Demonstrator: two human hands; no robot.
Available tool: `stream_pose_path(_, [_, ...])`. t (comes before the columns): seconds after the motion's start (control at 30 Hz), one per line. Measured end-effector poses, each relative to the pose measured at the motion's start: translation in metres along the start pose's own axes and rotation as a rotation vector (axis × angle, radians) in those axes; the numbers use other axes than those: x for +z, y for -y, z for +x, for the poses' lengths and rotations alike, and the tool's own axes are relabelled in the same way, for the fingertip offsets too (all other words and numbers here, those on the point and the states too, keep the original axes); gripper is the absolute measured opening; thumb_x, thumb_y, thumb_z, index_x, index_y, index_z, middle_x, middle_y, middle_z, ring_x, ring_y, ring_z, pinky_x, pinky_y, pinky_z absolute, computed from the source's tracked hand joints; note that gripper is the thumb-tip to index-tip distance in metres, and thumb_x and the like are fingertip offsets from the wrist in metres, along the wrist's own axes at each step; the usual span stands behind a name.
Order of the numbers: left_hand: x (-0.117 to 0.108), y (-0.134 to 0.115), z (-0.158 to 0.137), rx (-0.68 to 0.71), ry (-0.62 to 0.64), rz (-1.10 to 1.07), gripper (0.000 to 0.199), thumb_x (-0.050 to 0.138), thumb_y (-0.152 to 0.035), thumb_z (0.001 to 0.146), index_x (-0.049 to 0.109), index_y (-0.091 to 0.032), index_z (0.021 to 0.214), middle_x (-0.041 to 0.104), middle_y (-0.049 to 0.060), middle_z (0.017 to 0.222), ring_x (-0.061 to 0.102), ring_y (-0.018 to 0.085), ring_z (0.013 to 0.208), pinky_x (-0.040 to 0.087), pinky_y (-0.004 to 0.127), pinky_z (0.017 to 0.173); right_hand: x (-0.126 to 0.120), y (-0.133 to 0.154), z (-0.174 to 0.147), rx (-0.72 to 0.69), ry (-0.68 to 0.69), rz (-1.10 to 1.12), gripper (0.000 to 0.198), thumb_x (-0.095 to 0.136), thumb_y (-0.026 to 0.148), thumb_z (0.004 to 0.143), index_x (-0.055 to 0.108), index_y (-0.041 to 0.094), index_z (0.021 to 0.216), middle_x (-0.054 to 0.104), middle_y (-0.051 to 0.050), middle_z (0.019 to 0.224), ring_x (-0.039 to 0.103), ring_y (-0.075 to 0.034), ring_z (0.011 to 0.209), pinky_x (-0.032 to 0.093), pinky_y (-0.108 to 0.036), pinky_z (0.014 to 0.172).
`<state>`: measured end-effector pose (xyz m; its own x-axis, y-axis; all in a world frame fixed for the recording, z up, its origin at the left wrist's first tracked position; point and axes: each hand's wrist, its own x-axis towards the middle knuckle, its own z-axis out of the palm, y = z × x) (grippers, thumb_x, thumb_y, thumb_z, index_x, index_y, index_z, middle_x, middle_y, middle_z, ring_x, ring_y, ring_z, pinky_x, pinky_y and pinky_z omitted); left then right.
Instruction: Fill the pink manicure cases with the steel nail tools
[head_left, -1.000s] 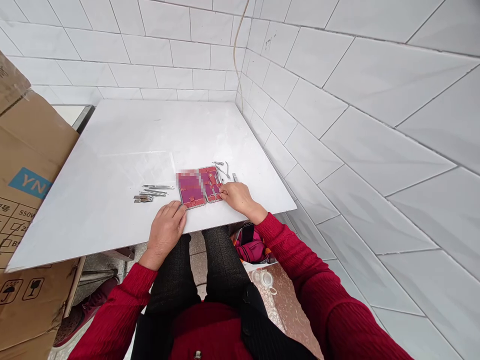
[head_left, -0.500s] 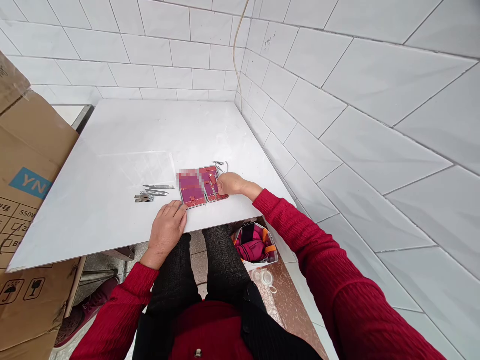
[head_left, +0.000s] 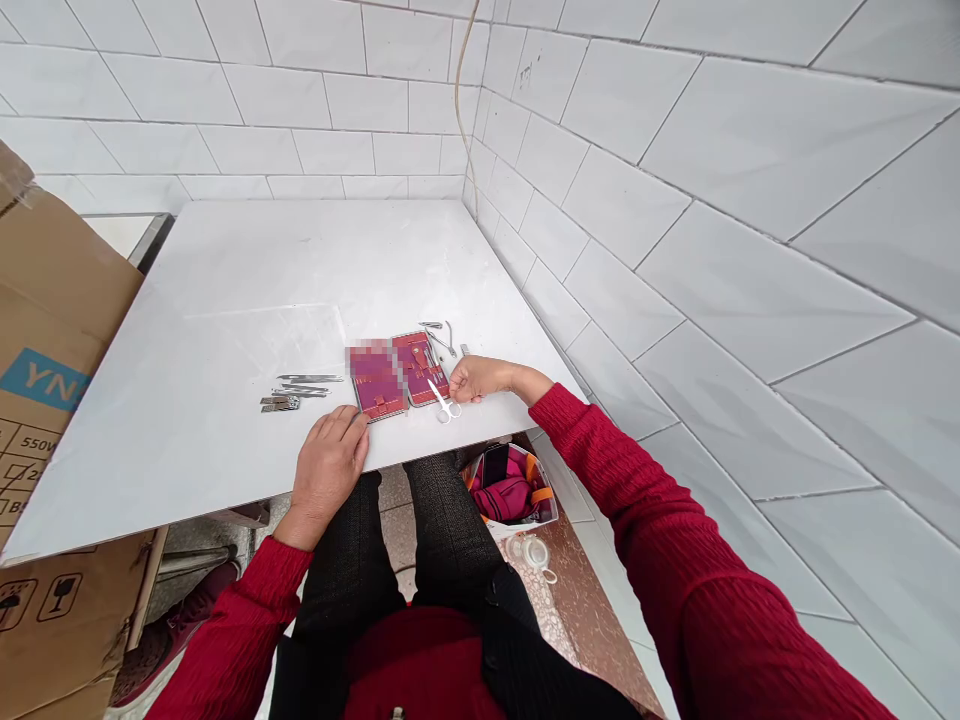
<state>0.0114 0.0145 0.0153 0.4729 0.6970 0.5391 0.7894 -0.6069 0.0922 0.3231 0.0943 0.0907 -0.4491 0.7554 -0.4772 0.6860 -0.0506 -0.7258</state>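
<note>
A red and purple manicure case [head_left: 381,385] lies unfolded on the white table, with small tools in its right half. My left hand [head_left: 330,455] grips its near left corner, fingers pressed together. Just off the case's right side, my right hand [head_left: 472,380] pinches a small pair of scissors [head_left: 444,402] by the handles, blades pointing back over the case. Left of the case lie nail clippers [head_left: 280,403] and several slim metal tools [head_left: 309,379]. Beyond its far right corner are cuticle nippers [head_left: 448,340] and another small metal tool [head_left: 430,324].
Tiled walls meet the white table [head_left: 315,260] behind and on the right. A cardboard box [head_left: 60,260] stands at the left. Below the table's front edge, a bag [head_left: 510,495] holds pink cloth and a dark phone, near a clear lidded container [head_left: 531,552].
My right hand has drawn the scissors out of the case's right half and moved slightly right and nearer. My left hand stays at the case corner.
</note>
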Motion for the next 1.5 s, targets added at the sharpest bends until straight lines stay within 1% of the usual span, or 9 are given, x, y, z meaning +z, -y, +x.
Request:
stream_pose_path(0.17, [0.001,0.001,-0.001,-0.015,0.012,-0.026,0.030,0.043,-0.024,0.104,0.068,-0.019,0.122,0.069,0.015,0.126,0.063,0.032,0.120,0.052,0.052,0.103,-0.023,-0.030,-0.013,0.019,-0.147,0.193,0.004,0.065,0.012,0.063,0.068,0.015,0.062,0.056,0.006,0.050,0.045,-0.007,0.049,0.036,-0.021,0.052])
stream_pose_path(0.37, [0.001,0.001,0.000,0.001,0.010,0.010,0.029,0.043,-0.024,0.105,0.067,-0.018,0.119,0.069,0.016,0.125,0.063,0.032,0.119,0.052,0.051,0.102,-0.042,-0.047,-0.009,0.124,-0.344,0.186,0.011,0.072,0.013,0.065,0.065,0.015,0.057,0.055,0.005,0.048,0.046,-0.007,0.048,0.036,-0.021,0.050])
stream_pose_path(0.73, [0.001,0.002,-0.001,0.018,-0.002,0.032,0.026,0.044,-0.022,0.105,0.065,-0.019,0.120,0.069,0.015,0.125,0.063,0.031,0.118,0.052,0.049,0.102,-0.026,-0.039,0.008,0.175,-0.477,0.088,0.011,0.069,0.011,0.079,0.064,0.015,0.070,0.059,0.004,0.057,0.050,-0.008,0.050,0.036,-0.021,0.052])
stream_pose_path(0.93, [0.001,0.001,-0.001,0.031,-0.016,0.048,0.025,0.045,-0.022,0.105,0.065,-0.019,0.119,0.069,0.014,0.124,0.063,0.030,0.118,0.053,0.048,0.101,-0.005,-0.037,0.007,0.045,-0.774,-0.106,0.007,0.066,0.021,0.089,0.071,0.016,0.089,0.068,0.001,0.080,0.058,-0.011,0.070,0.040,-0.022,0.065])
stream_pose_path(1.07, [0.001,0.002,-0.001,0.024,-0.012,0.047,0.027,0.045,-0.022,0.105,0.066,-0.018,0.121,0.069,0.014,0.124,0.064,0.030,0.118,0.053,0.048,0.101,0.008,-0.036,0.014,-0.031,-0.706,-0.217,0.017,0.079,0.018,0.077,0.075,0.019,0.093,0.067,0.001,0.093,0.056,-0.012,0.075,0.039,-0.023,0.067])
stream_pose_path(1.23, [0.001,0.002,-0.001,0.027,-0.014,0.039,0.027,0.044,-0.023,0.105,0.066,-0.017,0.120,0.069,0.015,0.123,0.063,0.031,0.117,0.052,0.049,0.101,0.006,-0.041,0.018,0.008,-0.720,-0.260,0.022,0.080,0.011,0.071,0.078,0.021,0.091,0.064,0.000,0.097,0.055,-0.013,0.077,0.041,-0.025,0.067])
stream_pose_path(1.33, [0.002,0.003,-0.001,0.006,-0.014,0.006,0.027,0.045,-0.023,0.105,0.067,-0.018,0.119,0.069,0.015,0.124,0.063,0.031,0.118,0.052,0.049,0.102,0.002,-0.036,0.019,-0.020,-0.738,-0.256,0.018,0.078,0.013,0.075,0.078,0.021,0.092,0.068,-0.001,0.098,0.057,-0.013,0.078,0.042,-0.025,0.069])
stream_pose_path(1.4, [0.003,0.003,-0.002,-0.004,-0.008,-0.012,0.027,0.045,-0.023,0.104,0.067,-0.018,0.120,0.069,0.015,0.124,0.063,0.031,0.119,0.051,0.050,0.102,0.001,-0.026,0.024,-0.033,-0.746,-0.224,0.011,0.077,0.023,0.083,0.077,0.020,0.094,0.070,-0.001,0.095,0.059,-0.013,0.078,0.042,-0.025,0.068])
stream_pose_path(1.5, [0.003,0.003,-0.002,-0.006,-0.006,-0.014,0.028,0.044,-0.023,0.105,0.068,-0.018,0.120,0.069,0.016,0.124,0.063,0.032,0.118,0.051,0.050,0.102,0.002,-0.008,0.036,-0.004,-0.740,-0.189,0.019,0.073,0.039,0.090,0.075,0.020,0.091,0.073,-0.001,0.089,0.063,-0.014,0.077,0.040,-0.025,0.064])
